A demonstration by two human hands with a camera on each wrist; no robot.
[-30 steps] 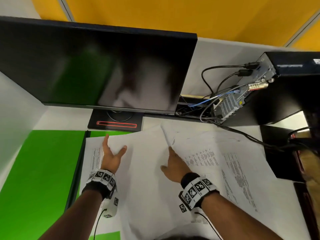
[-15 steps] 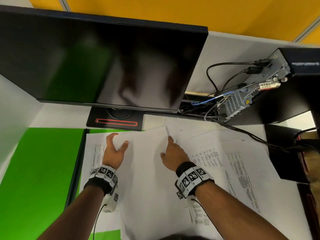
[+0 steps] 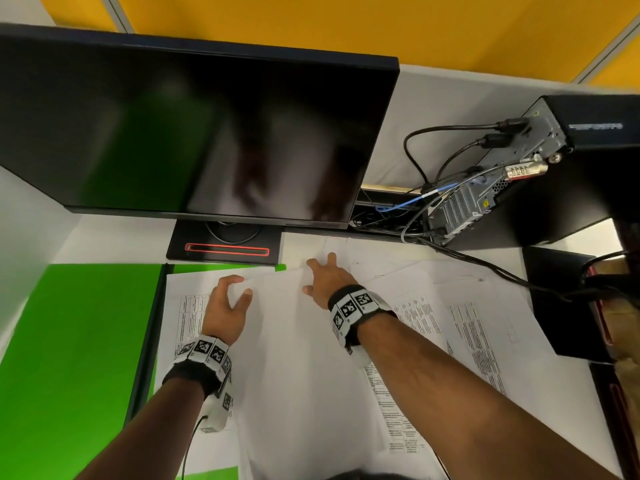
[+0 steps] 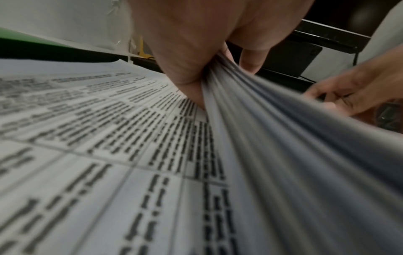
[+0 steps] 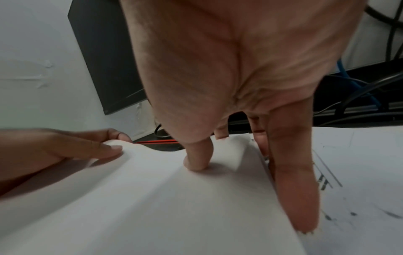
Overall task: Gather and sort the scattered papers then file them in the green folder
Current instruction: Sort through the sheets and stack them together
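A stack of white sheets (image 3: 294,358), blank side up, lies in front of me over printed pages. My left hand (image 3: 230,294) pinches the stack's far left corner, thumb on top and fingers curled under; the left wrist view shows the stack (image 4: 283,138) lifted off a printed table page (image 4: 98,138). My right hand (image 3: 323,273) is at the far right corner, where its thumb (image 5: 196,163) presses on top and its straight fingers (image 5: 292,189) lie along the stack's right edge. The open green folder (image 3: 76,341) lies flat at the left, partly under the papers.
More printed sheets (image 3: 485,334) lie fanned out to the right. A black monitor (image 3: 194,126) on its stand (image 3: 225,249) is just beyond my hands. A small computer (image 3: 554,143) with cables (image 3: 467,258) sits at the back right. A dark object (image 3: 568,306) borders the papers on the right.
Both hands slid toward the monitor and the sheets drew together into one stack. The left hand, flat a second ago, now curls round the stack's corner.
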